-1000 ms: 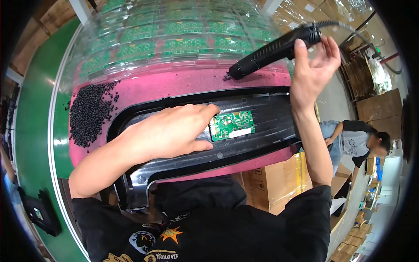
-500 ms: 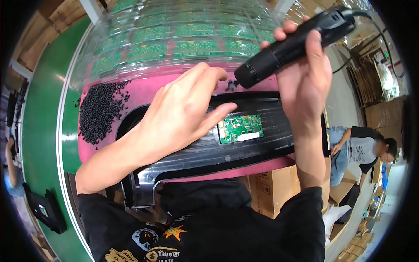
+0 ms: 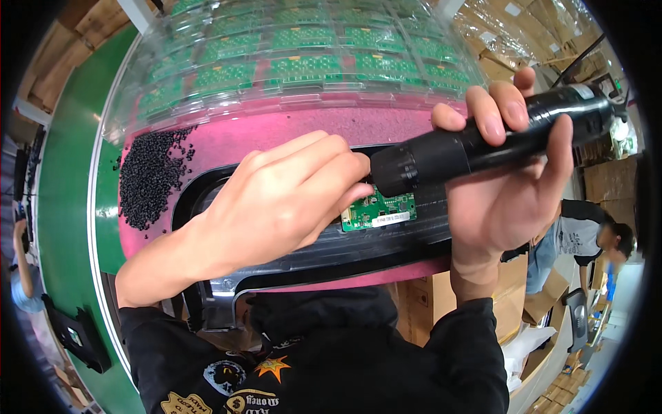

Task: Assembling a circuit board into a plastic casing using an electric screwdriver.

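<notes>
My right hand (image 3: 493, 207) grips a black electric screwdriver (image 3: 441, 155) that lies slantwise, its nose pointing left and down. Just at that nose is my left hand (image 3: 286, 196), thumb and fingertips pinched together; whatever they hold is hidden. Below both, a green circuit board (image 3: 380, 212) with a white label lies inside a long black plastic housing (image 3: 310, 261). The screwdriver's nose and my left fingertips cover the board's upper edge, and the driver's bit is out of sight.
A pile of small black screws (image 3: 148, 183) lies on the pink mat (image 3: 303, 126) at the left. Clear plastic trays (image 3: 303, 69) of green boards stand along the back. Cardboard boxes (image 3: 434, 293) are at the lower right. One person (image 3: 579, 234) is at the far right.
The screwdriver has come down and right, its nose now over the board. My left hand has shifted slightly and its fingers have closed to a pinch beside the nose.
</notes>
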A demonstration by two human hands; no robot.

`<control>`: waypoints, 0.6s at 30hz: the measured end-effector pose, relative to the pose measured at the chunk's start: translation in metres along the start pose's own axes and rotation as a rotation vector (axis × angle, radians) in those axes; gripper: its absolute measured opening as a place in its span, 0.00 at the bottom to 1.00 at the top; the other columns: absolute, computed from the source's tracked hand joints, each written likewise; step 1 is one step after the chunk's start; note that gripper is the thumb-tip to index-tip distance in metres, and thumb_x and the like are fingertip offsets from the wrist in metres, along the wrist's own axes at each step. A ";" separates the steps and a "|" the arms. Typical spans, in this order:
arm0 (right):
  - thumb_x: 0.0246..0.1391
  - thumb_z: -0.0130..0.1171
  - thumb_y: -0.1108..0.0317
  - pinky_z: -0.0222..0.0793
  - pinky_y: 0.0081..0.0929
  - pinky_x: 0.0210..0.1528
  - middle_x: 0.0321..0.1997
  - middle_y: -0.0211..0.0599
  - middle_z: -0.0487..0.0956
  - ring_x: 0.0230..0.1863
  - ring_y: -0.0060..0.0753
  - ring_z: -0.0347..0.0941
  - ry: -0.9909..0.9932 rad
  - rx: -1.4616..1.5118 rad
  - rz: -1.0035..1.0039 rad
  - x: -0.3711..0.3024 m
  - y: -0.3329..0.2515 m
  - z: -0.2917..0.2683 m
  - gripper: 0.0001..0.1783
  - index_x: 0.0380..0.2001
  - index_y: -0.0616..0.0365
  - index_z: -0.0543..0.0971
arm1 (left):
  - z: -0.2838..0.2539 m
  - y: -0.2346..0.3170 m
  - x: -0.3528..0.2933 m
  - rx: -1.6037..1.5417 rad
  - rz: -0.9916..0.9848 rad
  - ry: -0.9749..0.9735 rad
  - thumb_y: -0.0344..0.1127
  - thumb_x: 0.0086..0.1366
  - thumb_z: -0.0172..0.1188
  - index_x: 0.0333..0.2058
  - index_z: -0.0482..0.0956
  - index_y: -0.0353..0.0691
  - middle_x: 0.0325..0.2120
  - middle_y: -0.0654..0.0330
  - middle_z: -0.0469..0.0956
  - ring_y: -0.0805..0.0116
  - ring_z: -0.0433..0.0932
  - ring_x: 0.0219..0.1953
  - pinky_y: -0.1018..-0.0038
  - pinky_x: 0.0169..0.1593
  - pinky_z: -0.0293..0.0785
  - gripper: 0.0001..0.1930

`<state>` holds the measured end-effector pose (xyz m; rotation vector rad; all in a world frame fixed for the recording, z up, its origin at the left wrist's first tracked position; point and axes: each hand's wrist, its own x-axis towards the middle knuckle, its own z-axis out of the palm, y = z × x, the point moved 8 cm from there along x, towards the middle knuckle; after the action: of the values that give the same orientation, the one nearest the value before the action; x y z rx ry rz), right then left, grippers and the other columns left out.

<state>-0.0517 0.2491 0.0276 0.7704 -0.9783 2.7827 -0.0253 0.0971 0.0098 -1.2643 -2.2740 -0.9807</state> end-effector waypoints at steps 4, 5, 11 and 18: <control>0.63 0.49 0.50 0.57 0.25 0.36 0.25 0.20 0.66 0.25 0.15 0.61 0.037 0.014 -0.022 -0.006 -0.007 0.002 0.25 0.52 0.61 0.68 | 0.005 0.003 0.002 -0.101 0.029 -0.015 0.22 0.51 0.66 0.35 0.75 0.30 0.24 0.53 0.73 0.56 0.73 0.25 0.66 0.27 0.69 0.12; 0.63 0.49 0.50 0.57 0.25 0.36 0.25 0.20 0.66 0.25 0.15 0.61 0.041 0.016 -0.024 -0.008 -0.006 0.002 0.25 0.52 0.61 0.68 | 0.006 0.002 0.001 -0.102 0.030 -0.020 0.22 0.51 0.66 0.35 0.75 0.30 0.24 0.53 0.73 0.56 0.73 0.25 0.66 0.27 0.69 0.12; 0.61 0.51 0.48 0.59 0.25 0.31 0.20 0.19 0.66 0.17 0.15 0.59 0.007 0.051 -0.028 -0.012 -0.010 0.008 0.23 0.47 0.57 0.68 | -0.003 0.004 0.003 -0.201 0.051 0.048 0.18 0.53 0.63 0.31 0.76 0.29 0.23 0.54 0.75 0.62 0.74 0.21 0.72 0.25 0.69 0.07; 0.58 0.53 0.51 0.62 0.25 0.31 0.19 0.19 0.66 0.18 0.16 0.63 -0.115 -0.016 -0.137 -0.016 -0.028 0.013 0.22 0.45 0.55 0.63 | 0.008 -0.020 0.000 -0.289 -0.189 0.009 0.21 0.55 0.65 0.34 0.83 0.31 0.26 0.55 0.82 0.68 0.81 0.25 0.77 0.28 0.76 0.07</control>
<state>-0.0252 0.2646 0.0441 0.9658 -0.9260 2.6370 -0.0422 0.0956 -0.0031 -1.1614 -2.3397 -1.4225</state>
